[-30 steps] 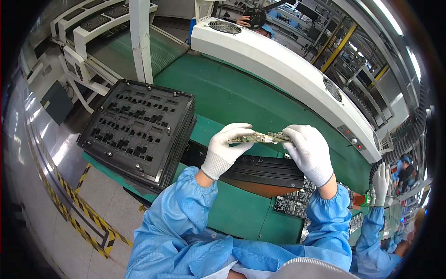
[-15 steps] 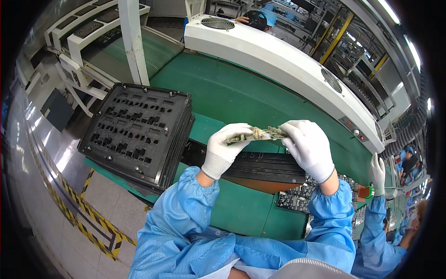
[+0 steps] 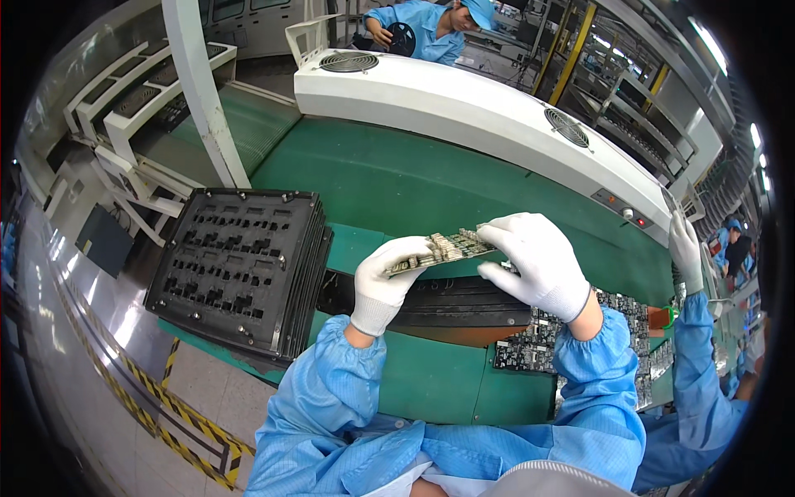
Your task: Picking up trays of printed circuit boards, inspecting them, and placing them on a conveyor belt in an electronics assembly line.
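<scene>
A populated circuit board [image 3: 451, 246] is raised above the bench, tilted, its right end higher than its left. My left hand [image 3: 387, 277], in a white glove, pinches its left end. At the other end is my gloved right hand [image 3: 538, 261]. Its fingertips meet the board's right edge, while its thumb is spread away below. Under both hands lies a stack of long black trays [image 3: 460, 305], partly hidden by the gloves. More circuit boards [image 3: 530, 348] are laid out by my right forearm.
Black slotted pallets [image 3: 228, 257] are piled at the left. Behind the green bench [image 3: 356, 153] runs a long white housing [image 3: 464, 95] with fan grilles. At the right, a co-worker's gloved hand [image 3: 686, 253] is raised. Across the housing a person holds a black reel [image 3: 402, 38].
The board has turned from nearly edge-on to show its component side. My right thumb has come away from it. The view has shifted, bringing the person beyond the housing more into sight.
</scene>
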A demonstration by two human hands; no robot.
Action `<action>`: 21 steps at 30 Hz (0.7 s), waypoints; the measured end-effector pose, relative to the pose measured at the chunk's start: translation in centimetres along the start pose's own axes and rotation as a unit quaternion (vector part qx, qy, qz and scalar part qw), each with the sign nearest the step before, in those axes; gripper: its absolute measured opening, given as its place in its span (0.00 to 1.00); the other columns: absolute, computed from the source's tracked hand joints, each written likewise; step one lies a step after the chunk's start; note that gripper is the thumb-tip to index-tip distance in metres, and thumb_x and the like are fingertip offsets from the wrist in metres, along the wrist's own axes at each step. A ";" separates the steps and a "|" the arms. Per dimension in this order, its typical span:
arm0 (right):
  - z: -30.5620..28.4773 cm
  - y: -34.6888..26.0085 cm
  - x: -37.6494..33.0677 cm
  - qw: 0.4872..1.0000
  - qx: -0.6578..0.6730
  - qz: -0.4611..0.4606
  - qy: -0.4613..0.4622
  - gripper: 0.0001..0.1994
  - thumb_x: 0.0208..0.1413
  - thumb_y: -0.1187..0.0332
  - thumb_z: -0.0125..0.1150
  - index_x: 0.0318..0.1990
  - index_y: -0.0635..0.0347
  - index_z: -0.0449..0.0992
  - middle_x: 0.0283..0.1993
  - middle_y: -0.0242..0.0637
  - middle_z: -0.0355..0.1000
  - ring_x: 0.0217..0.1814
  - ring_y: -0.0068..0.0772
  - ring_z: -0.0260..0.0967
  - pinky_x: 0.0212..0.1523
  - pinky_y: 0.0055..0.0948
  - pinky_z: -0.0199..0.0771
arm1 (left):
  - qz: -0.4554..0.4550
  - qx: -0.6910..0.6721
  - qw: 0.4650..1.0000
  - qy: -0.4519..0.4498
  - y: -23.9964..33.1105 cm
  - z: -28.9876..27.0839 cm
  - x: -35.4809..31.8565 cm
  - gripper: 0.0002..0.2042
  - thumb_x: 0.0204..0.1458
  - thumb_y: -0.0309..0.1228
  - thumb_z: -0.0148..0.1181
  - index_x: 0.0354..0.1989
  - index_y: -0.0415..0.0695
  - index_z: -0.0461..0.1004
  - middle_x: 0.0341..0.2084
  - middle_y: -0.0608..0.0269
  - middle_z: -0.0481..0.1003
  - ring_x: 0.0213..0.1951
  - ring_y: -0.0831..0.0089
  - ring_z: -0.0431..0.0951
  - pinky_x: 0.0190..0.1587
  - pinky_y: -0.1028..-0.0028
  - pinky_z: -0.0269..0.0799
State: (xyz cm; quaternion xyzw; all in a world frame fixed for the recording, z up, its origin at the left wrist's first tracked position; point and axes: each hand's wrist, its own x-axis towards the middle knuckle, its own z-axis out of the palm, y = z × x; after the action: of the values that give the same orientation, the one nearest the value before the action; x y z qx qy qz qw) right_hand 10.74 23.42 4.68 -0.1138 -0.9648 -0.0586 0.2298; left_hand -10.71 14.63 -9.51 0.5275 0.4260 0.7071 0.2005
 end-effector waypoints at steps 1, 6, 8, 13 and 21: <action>-0.3 -0.2 0.0 1.000 0.013 -0.002 -0.008 0.20 0.50 0.66 0.71 0.51 0.58 0.77 0.48 0.41 0.77 0.49 0.48 0.75 0.52 0.41 0.74 | 0.001 0.001 1.000 -0.005 0.1 0.0 0.0 0.11 0.51 0.13 0.66 0.43 0.36 0.82 0.47 0.54 0.82 0.51 0.66 0.82 0.56 0.70 0.76; -0.8 -0.7 -0.5 1.000 -0.008 0.008 0.007 0.22 0.49 0.65 0.72 0.53 0.58 0.77 0.50 0.41 0.77 0.52 0.48 0.75 0.54 0.41 0.74 | 0.042 0.007 0.999 -0.010 0.6 0.3 0.0 0.11 0.50 0.12 0.66 0.42 0.35 0.82 0.46 0.53 0.81 0.51 0.62 0.82 0.57 0.68 0.76; -0.7 -0.6 -0.7 1.000 -0.021 0.011 0.012 0.22 0.49 0.65 0.72 0.53 0.57 0.77 0.50 0.41 0.77 0.52 0.48 0.75 0.54 0.41 0.74 | 0.046 0.017 0.999 -0.014 0.7 0.2 -0.1 0.12 0.50 0.12 0.66 0.42 0.35 0.82 0.46 0.53 0.81 0.51 0.61 0.81 0.57 0.67 0.76; -0.4 -0.2 -1.3 0.999 -0.037 0.019 -0.001 0.23 0.49 0.65 0.72 0.54 0.57 0.76 0.51 0.41 0.77 0.52 0.47 0.74 0.54 0.41 0.74 | 0.064 0.043 0.997 -0.030 0.2 0.1 -0.2 0.13 0.48 0.11 0.65 0.42 0.35 0.82 0.46 0.52 0.81 0.52 0.59 0.81 0.58 0.64 0.74; -1.8 -0.1 -2.2 0.998 0.001 0.016 0.059 0.24 0.55 0.56 0.70 0.54 0.60 0.77 0.48 0.41 0.76 0.49 0.46 0.75 0.52 0.41 0.74 | 0.164 0.170 0.969 -0.069 0.5 0.5 0.1 0.18 0.40 0.14 0.63 0.42 0.40 0.82 0.45 0.53 0.82 0.52 0.53 0.80 0.59 0.59 0.72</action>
State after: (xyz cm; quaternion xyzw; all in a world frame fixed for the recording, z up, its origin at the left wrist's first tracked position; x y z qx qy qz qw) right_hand 13.46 22.59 5.29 -0.1257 -0.9476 -0.0609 0.2874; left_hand -10.16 14.62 -9.04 0.6641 0.4326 0.6095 0.0187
